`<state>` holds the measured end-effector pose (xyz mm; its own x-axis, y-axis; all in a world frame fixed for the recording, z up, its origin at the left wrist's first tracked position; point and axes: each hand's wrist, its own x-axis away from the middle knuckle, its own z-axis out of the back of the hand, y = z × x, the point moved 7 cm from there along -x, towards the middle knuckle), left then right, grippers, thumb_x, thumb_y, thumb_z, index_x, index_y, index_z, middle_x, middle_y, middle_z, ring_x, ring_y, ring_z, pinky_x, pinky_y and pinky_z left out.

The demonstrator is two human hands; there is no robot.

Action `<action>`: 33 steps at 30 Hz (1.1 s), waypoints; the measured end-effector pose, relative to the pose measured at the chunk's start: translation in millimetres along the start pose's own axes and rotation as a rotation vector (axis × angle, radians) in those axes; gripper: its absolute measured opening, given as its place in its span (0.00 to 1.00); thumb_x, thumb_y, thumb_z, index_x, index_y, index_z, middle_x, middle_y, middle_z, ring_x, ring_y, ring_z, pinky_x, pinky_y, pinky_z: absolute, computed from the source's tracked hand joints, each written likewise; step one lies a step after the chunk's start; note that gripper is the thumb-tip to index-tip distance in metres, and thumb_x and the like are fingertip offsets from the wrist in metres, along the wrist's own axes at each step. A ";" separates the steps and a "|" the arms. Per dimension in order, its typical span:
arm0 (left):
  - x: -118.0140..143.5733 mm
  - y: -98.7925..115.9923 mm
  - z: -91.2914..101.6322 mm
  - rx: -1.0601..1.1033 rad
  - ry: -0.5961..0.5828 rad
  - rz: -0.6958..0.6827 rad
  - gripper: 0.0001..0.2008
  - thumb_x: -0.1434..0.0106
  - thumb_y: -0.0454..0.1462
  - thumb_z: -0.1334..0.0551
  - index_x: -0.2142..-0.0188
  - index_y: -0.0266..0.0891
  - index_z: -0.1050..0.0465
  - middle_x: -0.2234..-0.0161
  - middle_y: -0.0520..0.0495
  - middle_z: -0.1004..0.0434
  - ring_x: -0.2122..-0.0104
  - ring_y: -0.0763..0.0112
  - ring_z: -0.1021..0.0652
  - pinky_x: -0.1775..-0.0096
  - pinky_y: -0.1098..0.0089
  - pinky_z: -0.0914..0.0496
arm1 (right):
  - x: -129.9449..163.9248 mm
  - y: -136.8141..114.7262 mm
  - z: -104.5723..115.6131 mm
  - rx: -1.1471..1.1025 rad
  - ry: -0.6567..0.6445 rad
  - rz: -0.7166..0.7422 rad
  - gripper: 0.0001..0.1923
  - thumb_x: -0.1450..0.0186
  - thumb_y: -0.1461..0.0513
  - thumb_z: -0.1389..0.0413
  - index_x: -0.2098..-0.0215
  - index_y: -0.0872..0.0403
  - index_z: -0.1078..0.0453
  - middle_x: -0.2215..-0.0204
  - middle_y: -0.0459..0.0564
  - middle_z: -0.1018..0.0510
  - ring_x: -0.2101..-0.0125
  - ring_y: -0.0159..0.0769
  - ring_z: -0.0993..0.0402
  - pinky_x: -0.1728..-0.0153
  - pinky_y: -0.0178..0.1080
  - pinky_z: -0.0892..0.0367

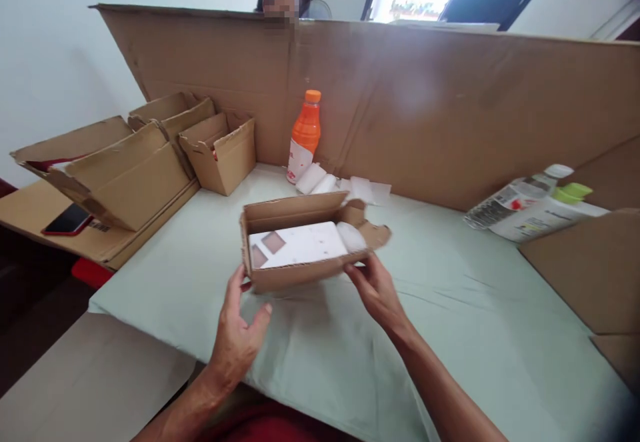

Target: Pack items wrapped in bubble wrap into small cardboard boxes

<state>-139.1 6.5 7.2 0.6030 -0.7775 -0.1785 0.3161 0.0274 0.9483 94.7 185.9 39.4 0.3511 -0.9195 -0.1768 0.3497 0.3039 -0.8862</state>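
Note:
A small open cardboard box [295, 281] is in front of me over the table, slightly tilted and a little blurred. Inside it lie a white block [310, 239] with two brownish diamond-shaped marks and a rounded white piece [351, 237] at the right end. My right hand [376, 290] grips the box's lower front edge near its right corner, fingers partly hidden underneath. At the left front corner, my left hand [241, 332] has its fingertips against or just beside the cardboard. Its thumb stands well apart from the fingers.
Several cardboard boxes [133, 179] stand at the left, with a phone [67, 220] beside them. An orange bottle [306, 129] and white pieces [367, 191] sit near the cardboard wall [425, 109]. Bottles [520, 195] lean at the right. Someone's head shows behind the wall.

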 end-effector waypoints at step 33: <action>-86.8 -105.2 104.5 -0.388 0.186 0.087 0.37 0.41 0.42 0.38 0.33 0.36 0.41 0.36 0.31 0.33 0.36 0.48 0.32 0.37 0.48 0.36 | -58.2 -64.4 -299.1 0.445 -0.668 0.557 0.26 0.29 0.58 0.45 0.35 0.56 0.36 0.32 0.58 0.36 0.30 0.49 0.48 0.33 0.52 0.47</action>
<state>-301.3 5.4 -49.7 0.7503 -0.6360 -0.1801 0.4883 0.3496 0.7996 -208.0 145.3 -21.3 0.9376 -0.3263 -0.1204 0.2321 0.8448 -0.4822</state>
